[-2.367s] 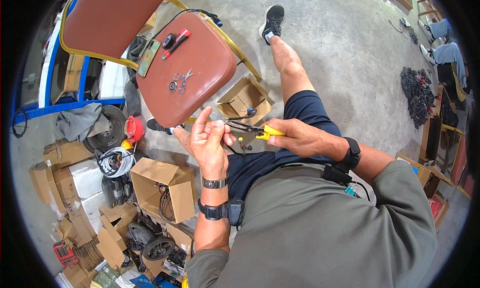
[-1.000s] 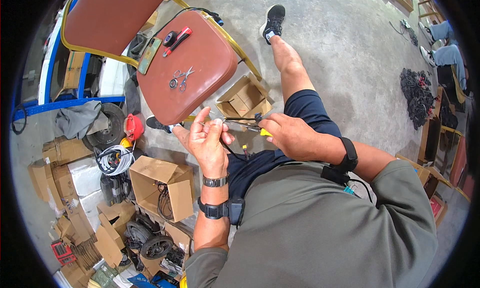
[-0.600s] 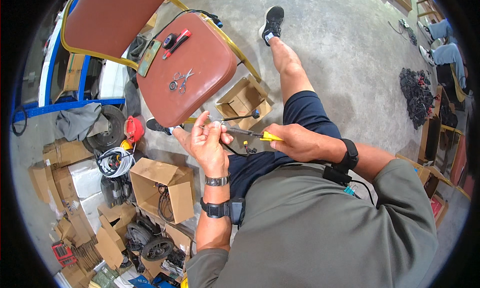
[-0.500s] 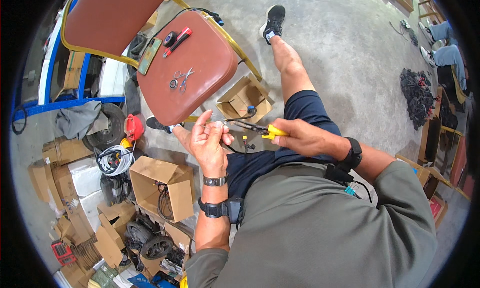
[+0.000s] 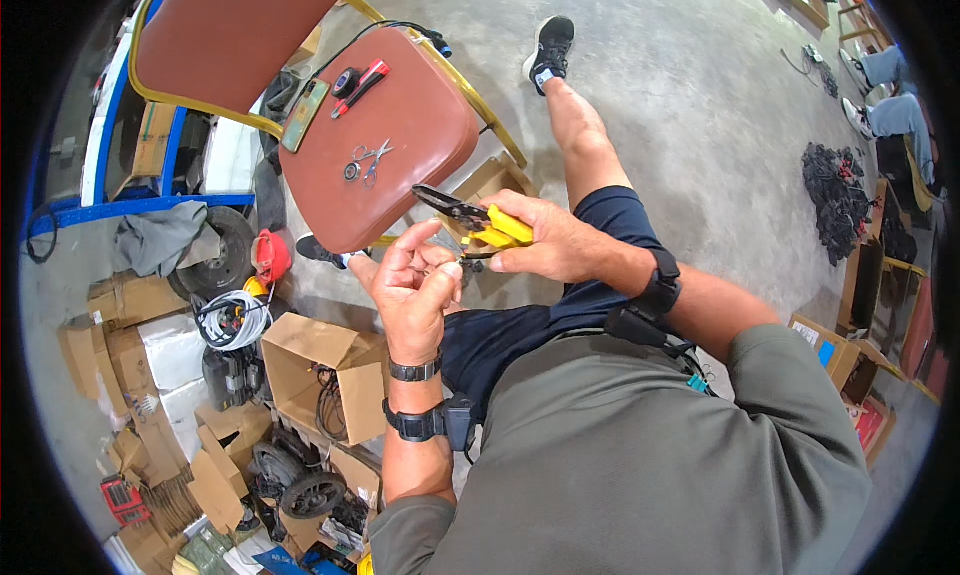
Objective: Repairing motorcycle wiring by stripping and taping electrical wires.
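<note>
My left hand [image 5: 418, 290] pinches a thin wire [image 5: 455, 264] between thumb and curled fingers, in front of the chair seat. My right hand [image 5: 565, 243] grips yellow-handled pliers [image 5: 505, 225], wire strippers by their look, their dark jaws angled up and left above my left fingertips; its thumb is by a short black cable [image 5: 478, 256]. A cardboard box [image 5: 490, 178] lies partly hidden behind them. On the brown chair seat [image 5: 400, 125] rest scissors [image 5: 376, 158], a small round roll [image 5: 352, 171], a black roll [image 5: 348, 83], a red-black tool [image 5: 362, 87] and a phone-like object [image 5: 305, 115].
A blue rack [image 5: 70, 211], wheel [image 5: 222, 255], red helmet [image 5: 270, 258], coiled white hose [image 5: 232, 317], open boxes [image 5: 318, 375] and clutter crowd the left. At right are a black cable pile [image 5: 835, 200], more boxes [image 5: 810, 340] and another person's legs [image 5: 890, 125].
My right hand has moved up and left, raising the pliers and tipping their jaws upward, away from the wire. My left hand has shifted slightly down and left.
</note>
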`<state>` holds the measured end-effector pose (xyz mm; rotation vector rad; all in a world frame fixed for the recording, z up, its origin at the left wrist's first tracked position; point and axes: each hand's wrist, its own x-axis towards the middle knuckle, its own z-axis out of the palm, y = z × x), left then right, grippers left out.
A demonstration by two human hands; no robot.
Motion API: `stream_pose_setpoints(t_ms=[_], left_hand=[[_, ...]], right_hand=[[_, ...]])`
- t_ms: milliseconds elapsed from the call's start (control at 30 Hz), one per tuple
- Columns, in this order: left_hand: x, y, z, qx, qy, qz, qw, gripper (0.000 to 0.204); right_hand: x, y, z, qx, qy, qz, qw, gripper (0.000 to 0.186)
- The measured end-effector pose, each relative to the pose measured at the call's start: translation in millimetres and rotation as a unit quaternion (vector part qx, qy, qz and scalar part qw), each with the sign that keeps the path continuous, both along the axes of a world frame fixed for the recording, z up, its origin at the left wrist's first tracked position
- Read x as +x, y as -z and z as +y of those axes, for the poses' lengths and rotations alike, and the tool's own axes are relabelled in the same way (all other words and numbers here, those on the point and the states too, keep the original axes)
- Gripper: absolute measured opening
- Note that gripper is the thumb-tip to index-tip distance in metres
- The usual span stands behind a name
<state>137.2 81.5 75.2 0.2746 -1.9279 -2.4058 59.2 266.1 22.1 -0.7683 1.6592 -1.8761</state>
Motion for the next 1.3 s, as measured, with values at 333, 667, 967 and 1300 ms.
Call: stream_pose_setpoints(t_ms=[333,667,967,1300], left_hand=[[5.2,1.8,5.6,-0.014,-0.067,0.042,0.997,0.038],[18.7,8.4,7.0,0.106,-0.078,-0.017,0.991,0.019],[26.7,7.5,6.5,0.121,-0.093,-0.016,0.988,0.015],[28.2,5.2,6.5,0.113,-0.116,0.03,0.986,0.014]], right_hand=[[10.0,-21.1,-19.3,-0.149,0.002,-0.304,0.941,0.04],[14.3,-23.4,-25.9,-0.16,0.019,-0.307,0.938,0.04],[17.2,-27.0,-31.1,-0.13,0.002,-0.248,0.96,0.04],[15.0,-34.0,-34.1,-0.103,-0.011,-0.234,0.967,0.036]])
